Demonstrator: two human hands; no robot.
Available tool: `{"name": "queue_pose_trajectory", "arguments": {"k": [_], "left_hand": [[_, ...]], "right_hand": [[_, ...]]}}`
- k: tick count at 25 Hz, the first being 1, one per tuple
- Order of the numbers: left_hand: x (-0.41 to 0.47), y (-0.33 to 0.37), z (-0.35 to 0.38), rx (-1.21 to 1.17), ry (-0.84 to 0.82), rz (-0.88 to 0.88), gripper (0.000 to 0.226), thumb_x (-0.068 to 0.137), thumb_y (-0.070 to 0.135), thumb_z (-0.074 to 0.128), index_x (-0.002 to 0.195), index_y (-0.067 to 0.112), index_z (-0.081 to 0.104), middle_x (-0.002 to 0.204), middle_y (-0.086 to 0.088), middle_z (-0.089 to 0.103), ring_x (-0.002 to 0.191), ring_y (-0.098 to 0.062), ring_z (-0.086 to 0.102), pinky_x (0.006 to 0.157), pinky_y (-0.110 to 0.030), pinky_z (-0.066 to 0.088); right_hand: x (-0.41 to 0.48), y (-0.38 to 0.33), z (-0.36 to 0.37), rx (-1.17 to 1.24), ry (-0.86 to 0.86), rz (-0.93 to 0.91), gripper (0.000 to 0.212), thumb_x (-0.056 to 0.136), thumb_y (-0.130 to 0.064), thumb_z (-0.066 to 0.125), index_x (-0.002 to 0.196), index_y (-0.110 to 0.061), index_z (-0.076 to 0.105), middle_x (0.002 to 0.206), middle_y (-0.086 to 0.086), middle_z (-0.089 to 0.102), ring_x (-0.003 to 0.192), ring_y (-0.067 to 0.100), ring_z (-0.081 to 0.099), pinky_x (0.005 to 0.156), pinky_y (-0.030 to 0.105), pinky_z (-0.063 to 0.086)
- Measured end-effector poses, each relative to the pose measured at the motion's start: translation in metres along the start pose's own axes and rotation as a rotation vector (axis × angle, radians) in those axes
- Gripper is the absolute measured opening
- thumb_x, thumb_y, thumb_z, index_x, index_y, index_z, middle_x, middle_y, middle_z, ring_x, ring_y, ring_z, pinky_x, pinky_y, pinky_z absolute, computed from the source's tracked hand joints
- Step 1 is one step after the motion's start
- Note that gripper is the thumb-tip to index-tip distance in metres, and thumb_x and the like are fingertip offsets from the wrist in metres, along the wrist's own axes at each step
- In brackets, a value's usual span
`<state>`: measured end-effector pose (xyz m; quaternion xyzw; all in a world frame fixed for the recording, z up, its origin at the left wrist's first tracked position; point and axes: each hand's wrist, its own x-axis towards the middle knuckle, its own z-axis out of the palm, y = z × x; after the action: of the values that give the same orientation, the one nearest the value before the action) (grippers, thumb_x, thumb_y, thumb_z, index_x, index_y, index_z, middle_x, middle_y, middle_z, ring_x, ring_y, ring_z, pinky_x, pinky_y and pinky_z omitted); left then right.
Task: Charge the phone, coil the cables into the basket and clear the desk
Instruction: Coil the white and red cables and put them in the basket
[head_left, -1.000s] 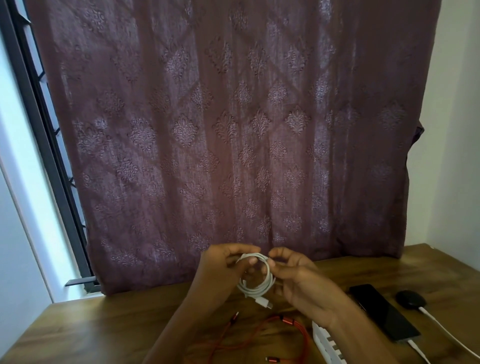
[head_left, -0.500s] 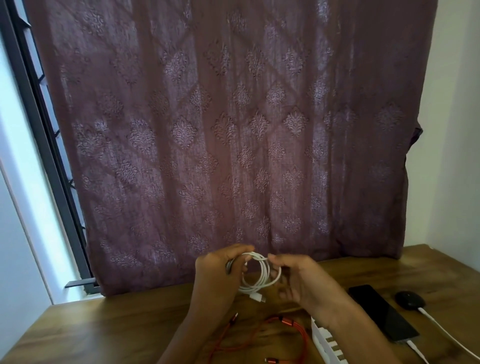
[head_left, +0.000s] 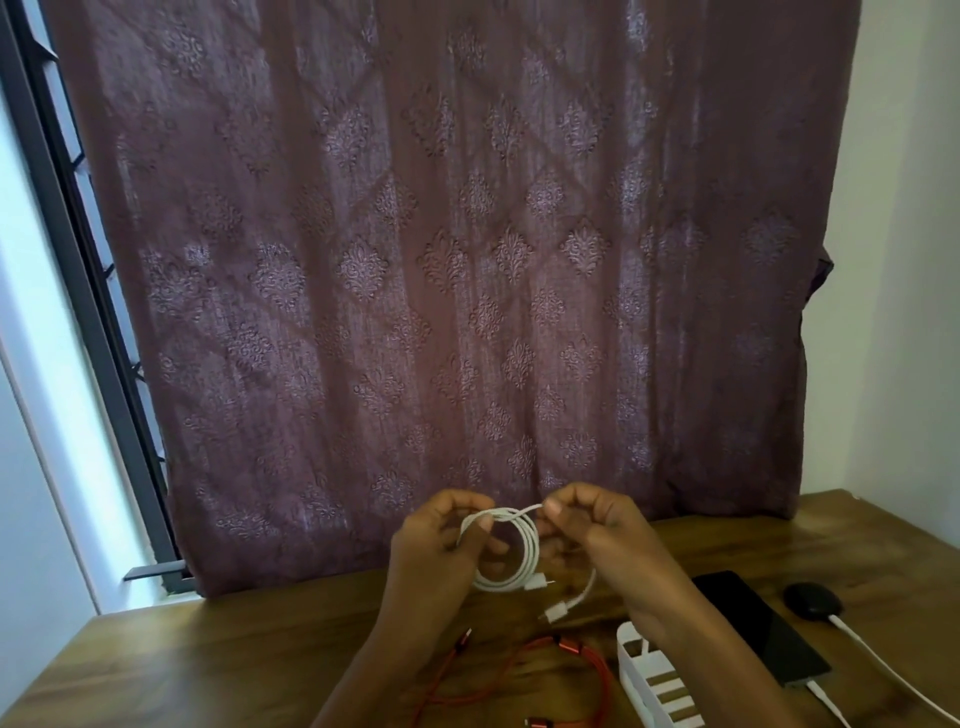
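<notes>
I see the left hand (head_left: 436, 545) curled round the looped white charging cable (head_left: 519, 564), raised beyond the white slotted plastic basket (head_left: 654, 680), probably so its turns stay stacked. The right hand (head_left: 608, 540) pinches the loose strand, likely to wrap it. The flat black phone (head_left: 758, 629) lies right of the basket.

The white basket (head_left: 655, 675) is cut off by the bottom edge, and the right forearm (head_left: 717, 670) covers its right side. Left of the basket, the red cable (head_left: 582, 657) runs off the bottom edge and under the left forearm (head_left: 374, 675). Above the basket, the left hand (head_left: 431, 551) hides the left part of the coiled white cable (head_left: 530, 551), and the right hand (head_left: 597, 530) covers the strand it pinches. Right of the basket, the phone lead (head_left: 826, 701) leaves the picture at the bottom edge and the second lead (head_left: 883, 669) leaves it at the corner. The dark round thing (head_left: 813, 600) farther right of the basket is too dim to identify.
</notes>
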<state>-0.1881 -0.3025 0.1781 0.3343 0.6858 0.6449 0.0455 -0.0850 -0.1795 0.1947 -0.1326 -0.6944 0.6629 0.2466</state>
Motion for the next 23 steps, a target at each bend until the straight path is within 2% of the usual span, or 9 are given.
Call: {"name": "queue_pose_trajectory", "arguments": {"k": [3, 5, 7, 11, 14, 16, 19, 21, 23], "left_hand": [[0.004, 0.004, -0.001, 0.106, -0.238, 0.005, 0.022, 0.085, 0.009, 0.061, 0.095, 0.029, 0.060, 0.088, 0.002, 0.070, 0.079, -0.010, 0.067, 0.068, -0.017, 0.052], [0.007, 0.010, -0.006, 0.147, -0.346, 0.055, 0.029, 0.086, 0.011, 0.059, 0.099, 0.038, 0.060, 0.085, 0.009, 0.072, 0.081, -0.008, 0.068, 0.076, -0.019, 0.053], [0.008, 0.017, -0.007, 0.178, -0.364, 0.096, 0.029, 0.086, 0.011, 0.059, 0.089, 0.039, 0.065, 0.073, 0.015, 0.073, 0.073, -0.004, 0.067, 0.072, -0.018, 0.054], [0.004, 0.020, -0.004, 0.142, -0.177, 0.117, 0.033, 0.083, 0.005, 0.062, 0.074, 0.036, 0.068, 0.056, 0.014, 0.069, 0.056, -0.003, 0.063, 0.058, -0.018, 0.055], [0.000, 0.018, 0.001, 0.062, -0.052, 0.114, 0.028, 0.083, 0.003, 0.061, 0.079, 0.029, 0.071, 0.058, 0.012, 0.070, 0.055, -0.003, 0.065, 0.057, -0.015, 0.053], [-0.001, 0.016, 0.005, 0.005, 0.046, 0.086, 0.021, 0.082, 0.006, 0.062, 0.082, 0.024, 0.073, 0.058, 0.009, 0.070, 0.056, -0.006, 0.067, 0.056, -0.013, 0.052], [-0.001, 0.013, 0.010, 0.010, 0.169, 0.087, 0.018, 0.081, 0.011, 0.065, 0.083, 0.027, 0.072, 0.061, 0.011, 0.072, 0.058, -0.006, 0.069, 0.055, -0.012, 0.052], [-0.001, 0.010, 0.010, 0.044, 0.217, 0.103, 0.015, 0.081, 0.013, 0.066, 0.088, 0.024, 0.073, 0.065, 0.011, 0.072, 0.059, -0.004, 0.069, 0.057, -0.014, 0.053], [-0.001, 0.008, 0.011, 0.077, 0.226, 0.118, 0.015, 0.082, 0.013, 0.065, 0.090, 0.023, 0.073, 0.069, 0.010, 0.072, 0.061, -0.002, 0.068, 0.058, -0.013, 0.053]], "right_hand": [[0.003, 0.002, -0.001, -0.005, -0.014, -0.041, 0.016, 0.090, -0.002, 0.052, 0.090, 0.003, 0.066, 0.063, 0.002, 0.068, 0.058, 0.010, 0.061, 0.058, 0.020, 0.049], [0.003, -0.001, -0.002, -0.041, -0.062, -0.070, 0.014, 0.088, -0.001, 0.053, 0.090, 0.002, 0.067, 0.068, 0.005, 0.069, 0.064, 0.010, 0.063, 0.063, 0.018, 0.050], [0.004, -0.002, -0.002, -0.019, -0.072, -0.076, 0.013, 0.087, 0.000, 0.055, 0.090, 0.001, 0.067, 0.073, 0.008, 0.071, 0.068, 0.013, 0.066, 0.066, 0.018, 0.052], [0.004, 0.003, -0.003, -0.027, 0.054, -0.126, 0.010, 0.081, -0.005, 0.064, 0.085, -0.007, 0.073, 0.078, 0.004, 0.074, 0.075, 0.012, 0.069, 0.068, 0.016, 0.053], [0.003, 0.011, -0.002, -0.058, 0.152, -0.125, 0.012, 0.080, -0.007, 0.066, 0.076, -0.014, 0.074, 0.073, 0.002, 0.074, 0.070, 0.007, 0.067, 0.064, 0.012, 0.051], [0.002, 0.016, 0.003, 0.053, 0.126, -0.049, 0.020, 0.088, -0.012, 0.057, 0.078, -0.009, 0.073, 0.073, 0.007, 0.072, 0.069, 0.011, 0.066, 0.064, 0.015, 0.052], [0.000, 0.019, 0.010, 0.333, 0.030, 0.065, 0.036, 0.092, -0.030, 0.048, 0.090, -0.003, 0.072, 0.089, 0.014, 0.074, 0.086, 0.023, 0.070, 0.077, 0.029, 0.055], [-0.002, 0.023, 0.015, 0.327, -0.019, 0.062, 0.032, 0.084, -0.033, 0.058, 0.089, -0.005, 0.074, 0.092, 0.014, 0.074, 0.091, 0.024, 0.070, 0.085, 0.035, 0.053], [-0.005, 0.026, 0.018, 0.265, -0.018, 0.070, 0.022, 0.074, -0.024, 0.070, 0.087, -0.008, 0.075, 0.092, 0.015, 0.074, 0.091, 0.026, 0.069, 0.088, 0.038, 0.052]]}}
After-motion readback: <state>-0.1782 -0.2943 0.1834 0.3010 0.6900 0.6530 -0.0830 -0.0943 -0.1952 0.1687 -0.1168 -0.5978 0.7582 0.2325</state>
